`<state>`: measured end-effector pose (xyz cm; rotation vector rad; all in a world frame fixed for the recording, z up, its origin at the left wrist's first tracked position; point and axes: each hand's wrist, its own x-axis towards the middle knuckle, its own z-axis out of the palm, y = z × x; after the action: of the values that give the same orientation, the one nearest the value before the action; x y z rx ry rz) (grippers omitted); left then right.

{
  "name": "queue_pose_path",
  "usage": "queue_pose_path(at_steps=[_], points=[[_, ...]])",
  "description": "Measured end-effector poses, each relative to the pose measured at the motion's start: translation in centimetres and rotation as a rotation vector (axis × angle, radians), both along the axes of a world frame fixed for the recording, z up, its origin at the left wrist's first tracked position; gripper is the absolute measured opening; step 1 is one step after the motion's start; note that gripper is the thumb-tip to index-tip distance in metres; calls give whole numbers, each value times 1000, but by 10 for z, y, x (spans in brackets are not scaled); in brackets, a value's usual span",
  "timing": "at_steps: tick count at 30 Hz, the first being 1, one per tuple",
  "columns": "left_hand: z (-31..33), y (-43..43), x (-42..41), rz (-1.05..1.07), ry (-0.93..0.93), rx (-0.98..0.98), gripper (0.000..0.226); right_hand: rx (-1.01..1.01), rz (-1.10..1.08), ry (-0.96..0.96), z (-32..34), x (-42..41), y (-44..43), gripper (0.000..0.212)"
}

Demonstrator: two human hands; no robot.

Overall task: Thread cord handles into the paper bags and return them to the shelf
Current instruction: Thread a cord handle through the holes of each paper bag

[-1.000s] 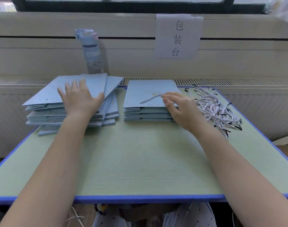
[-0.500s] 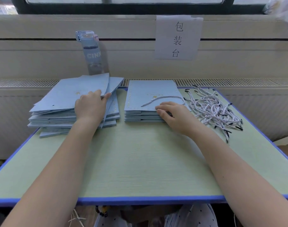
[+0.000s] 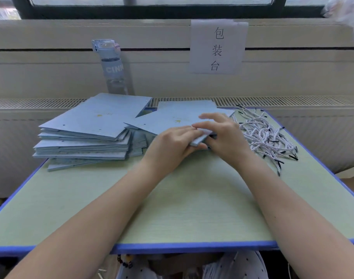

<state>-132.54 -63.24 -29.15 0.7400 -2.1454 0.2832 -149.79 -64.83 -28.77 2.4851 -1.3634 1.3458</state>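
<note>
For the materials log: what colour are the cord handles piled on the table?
The cord handles are white-and-grey twisted rope with black tips; head view.

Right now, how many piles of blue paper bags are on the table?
2. A tall, untidy pile lies at the left; a lower pile lies in the middle, largely hidden under the skewed bag that the left hand and right hand hold.

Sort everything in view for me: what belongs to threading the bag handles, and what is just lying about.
Part of the job:
- bag, held at its near corner by the left hand and the right hand
- stack of bags
- pile of cords

Just lying about:
- water bottle
- paper sign on the wall
- string of beads, low in view
</note>
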Motion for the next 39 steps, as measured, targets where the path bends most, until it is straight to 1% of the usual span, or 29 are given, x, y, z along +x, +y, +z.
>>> queue_pose_path(at_steps=[2, 3, 6, 8, 9, 11, 14, 18, 20, 22, 24, 26, 30, 32, 34, 36, 38, 39], points=[[-1, 0, 0, -17, 0, 61, 40, 27, 12, -19, -1, 1, 1, 32], [0, -1, 4, 13, 1, 89, 40, 30, -6, -35, -1, 1, 1, 31], [5, -9, 27, 198, 28, 136, 32, 15, -97, -120, 2, -3, 0, 33], [6, -16, 43, 299, 58, 161, 30, 40, -112, -191, 5, -8, 0, 35], [6, -19, 50, 346, 63, 183, 30, 61, -111, -207, 6, -10, 0, 36], [6, -21, 58, 461, 78, 203, 27, 100, -95, -178, 6, -12, -1, 36], [8, -18, 56, 568, 58, 123, 19, 85, 3, -116, 8, -9, 2, 36], [10, -14, 45, 678, -60, 30, 10, -35, 101, -191, 19, -3, 14, 35], [9, -13, 42, 682, -110, 8, 9, -85, 102, -179, 20, -1, 16, 35], [6, -12, 41, 647, -114, -23, 14, -89, 50, -81, 17, -4, 12, 35], [3, -12, 39, 584, -83, -48, 28, -39, -52, 63, 13, -7, 7, 35], [2, -11, 37, 515, -40, -74, 35, 27, -122, 149, 10, -9, 7, 37], [-2, -11, 34, 416, 44, -55, 33, 55, -173, 232, 11, -4, 8, 31], [-4, -11, 31, 406, 70, -52, 31, 29, -134, 267, 11, 2, 9, 25], [-5, -12, 29, 400, 69, -36, 32, 11, -108, 284, 10, 9, 12, 26], [-5, -10, 27, 390, 78, 33, 38, 36, -147, 283, 10, 13, 14, 23], [-1, -8, 28, 373, 151, 197, 43, 15, -190, 267, 9, 11, 13, 20], [0, -8, 29, 354, 208, 272, 41, 4, -206, 255, 10, 10, 12, 19]])
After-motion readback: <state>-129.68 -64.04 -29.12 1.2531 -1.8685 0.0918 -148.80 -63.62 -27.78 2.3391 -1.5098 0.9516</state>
